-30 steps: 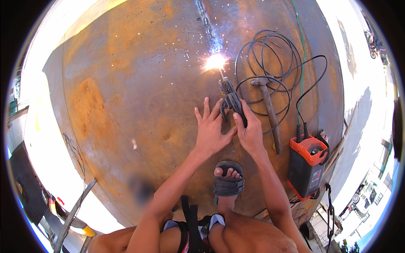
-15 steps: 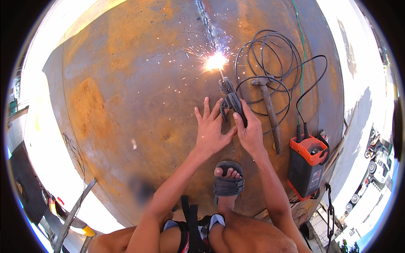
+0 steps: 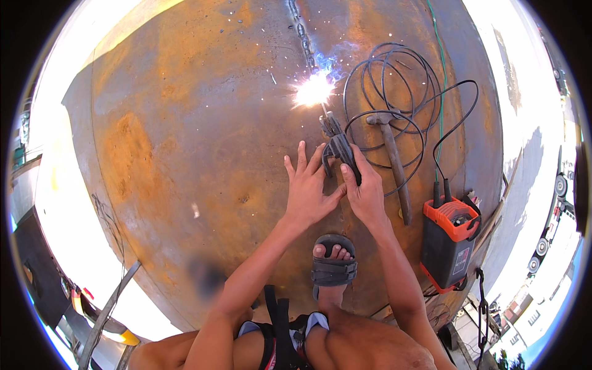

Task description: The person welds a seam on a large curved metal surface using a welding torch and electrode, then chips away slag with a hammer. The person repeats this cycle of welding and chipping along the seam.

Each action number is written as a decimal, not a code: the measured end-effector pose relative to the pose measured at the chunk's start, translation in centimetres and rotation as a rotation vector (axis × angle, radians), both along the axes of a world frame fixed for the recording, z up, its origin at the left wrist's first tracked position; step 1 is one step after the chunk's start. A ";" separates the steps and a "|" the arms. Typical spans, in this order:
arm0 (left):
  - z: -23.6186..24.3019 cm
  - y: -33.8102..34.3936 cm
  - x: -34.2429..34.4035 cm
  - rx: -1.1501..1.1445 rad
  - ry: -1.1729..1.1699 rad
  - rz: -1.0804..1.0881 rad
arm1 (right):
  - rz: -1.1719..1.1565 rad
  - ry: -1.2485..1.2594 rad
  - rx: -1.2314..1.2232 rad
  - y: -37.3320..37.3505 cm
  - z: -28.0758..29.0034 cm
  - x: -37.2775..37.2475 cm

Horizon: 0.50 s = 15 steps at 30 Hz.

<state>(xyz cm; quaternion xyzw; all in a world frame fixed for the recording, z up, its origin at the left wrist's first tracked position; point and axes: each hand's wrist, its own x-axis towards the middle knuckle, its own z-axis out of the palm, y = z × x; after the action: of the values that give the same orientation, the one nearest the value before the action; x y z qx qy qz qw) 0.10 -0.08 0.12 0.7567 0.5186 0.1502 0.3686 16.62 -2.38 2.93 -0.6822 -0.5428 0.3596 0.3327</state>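
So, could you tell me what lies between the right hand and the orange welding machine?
In the head view, a hammer lies there on looped cable.

A small pale label (image 3: 460, 261) on the black-and-orange welding machine (image 3: 449, 243); writing unreadable.

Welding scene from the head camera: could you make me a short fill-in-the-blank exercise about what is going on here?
1. The right hand grips the electrode holder, whose rod tip throws a bright ____ on the rusty steel plate.
2. The left hand rests flat, fingers ____, beside the holder.
3. Over the coiled cable lies a ____.
4. The welding machine at the right has an ____ top.

Missing words: spark; spread; hammer; orange
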 end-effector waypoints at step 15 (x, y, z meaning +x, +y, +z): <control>0.0 0.0 0.0 -0.006 0.005 -0.005 | -0.004 0.009 -0.029 0.0 0.0 0.0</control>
<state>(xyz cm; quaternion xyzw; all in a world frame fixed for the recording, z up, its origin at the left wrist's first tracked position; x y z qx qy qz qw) 0.10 -0.06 0.09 0.7573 0.5182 0.1459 0.3699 16.60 -2.34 2.98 -0.6862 -0.5347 0.3700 0.3260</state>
